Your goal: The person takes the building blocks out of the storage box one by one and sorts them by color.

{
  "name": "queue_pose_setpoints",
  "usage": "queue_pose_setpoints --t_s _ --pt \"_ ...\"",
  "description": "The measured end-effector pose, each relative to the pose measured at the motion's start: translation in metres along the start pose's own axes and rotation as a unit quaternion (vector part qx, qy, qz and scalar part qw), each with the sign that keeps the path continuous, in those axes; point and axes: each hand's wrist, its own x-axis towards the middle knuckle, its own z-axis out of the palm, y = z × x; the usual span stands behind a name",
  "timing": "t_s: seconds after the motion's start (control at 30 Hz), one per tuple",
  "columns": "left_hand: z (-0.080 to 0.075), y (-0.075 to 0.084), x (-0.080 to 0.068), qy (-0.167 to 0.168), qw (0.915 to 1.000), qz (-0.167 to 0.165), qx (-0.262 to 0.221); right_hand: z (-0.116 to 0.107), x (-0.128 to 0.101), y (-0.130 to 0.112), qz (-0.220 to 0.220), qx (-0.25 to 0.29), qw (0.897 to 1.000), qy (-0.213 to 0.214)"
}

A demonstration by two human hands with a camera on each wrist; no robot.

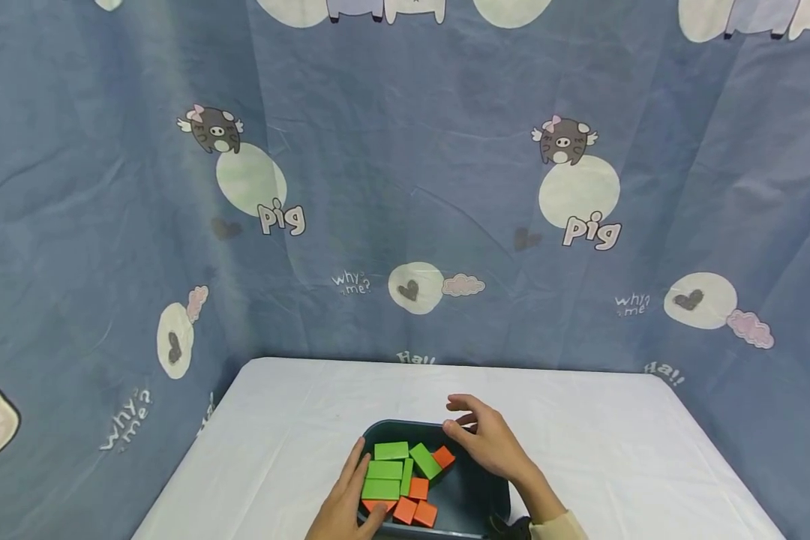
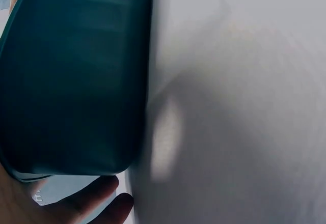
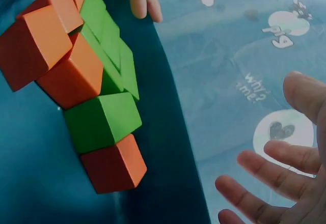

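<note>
Covering the scene, a blue curtain (image 1: 405,187) printed with pigs hangs behind a white worktop (image 1: 614,450), on which a dark teal tub (image 1: 475,495) sits near the front edge. Green blocks (image 1: 390,469) and orange blocks (image 1: 415,506) lie jumbled together on the tub's left side. The left hand (image 1: 347,502) holds the tub's left rim, its fingers (image 2: 86,198) curling under the wall, while the right hand (image 1: 489,442) hovers over the far rim with fingers (image 3: 265,178) spread loosely, holding nothing.
</note>
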Motion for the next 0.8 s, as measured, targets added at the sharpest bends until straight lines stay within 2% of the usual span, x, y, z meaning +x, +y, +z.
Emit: queue_pose_setpoints --t_s 0.47,0.63,0.8 --pt "0.003 0.007 0.001 0.002 0.9998 -0.008 0.021 0.003 0.005 0.006 0.008 0.043 0.999 -0.031" --pt "0.003 0.007 0.001 -0.013 0.9995 -0.016 0.025 0.006 0.005 0.007 0.006 0.053 0.998 -0.044" --pt "0.001 0.008 0.000 -0.019 0.9993 -0.027 0.019 0.009 0.005 0.010 -0.001 0.053 0.996 -0.075"
